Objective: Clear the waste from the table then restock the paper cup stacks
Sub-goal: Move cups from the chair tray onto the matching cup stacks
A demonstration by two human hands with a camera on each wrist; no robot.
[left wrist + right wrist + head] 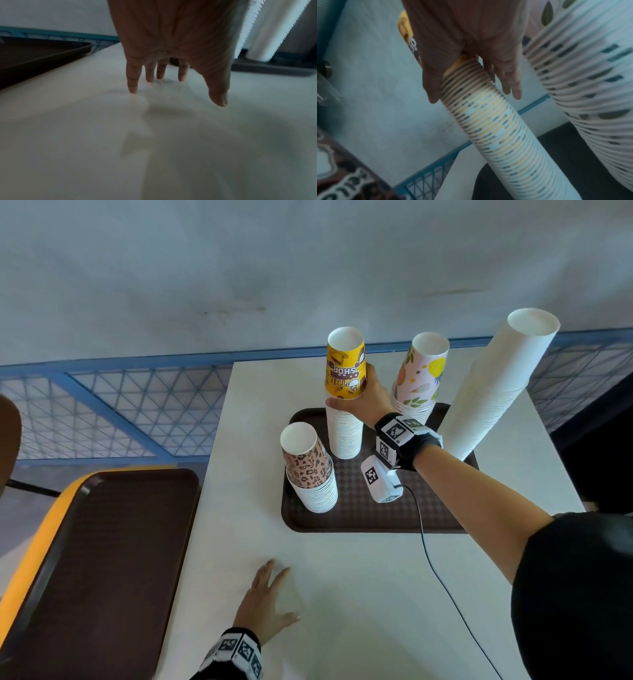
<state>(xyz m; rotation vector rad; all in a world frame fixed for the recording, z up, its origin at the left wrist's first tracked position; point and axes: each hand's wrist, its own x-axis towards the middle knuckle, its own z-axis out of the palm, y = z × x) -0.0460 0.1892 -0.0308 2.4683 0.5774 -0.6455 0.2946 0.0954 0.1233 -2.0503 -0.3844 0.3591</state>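
The top cup [345, 363] of the stack under the right hand [364, 402] is yellow with brown lettering and brown and white motifs, its base white; the stack [344, 434] below it shows white rims banded with yellow and dark dashes; the front stack [310, 470] is capped by a tan cup with a brown leopard pattern over white rims; the back stack [419, 374] is pale pink with yellow fruit and green leaves; the tall stack [493, 392] is plain white; the tray [359, 518] beneath them is dark brown with a chequered texture; a second tray [102, 559] is dark brown too, on an orange-yellow surface [34, 549]; the table [359, 594] is white; the wristbands [399, 436] are black with black-and-white square markers.
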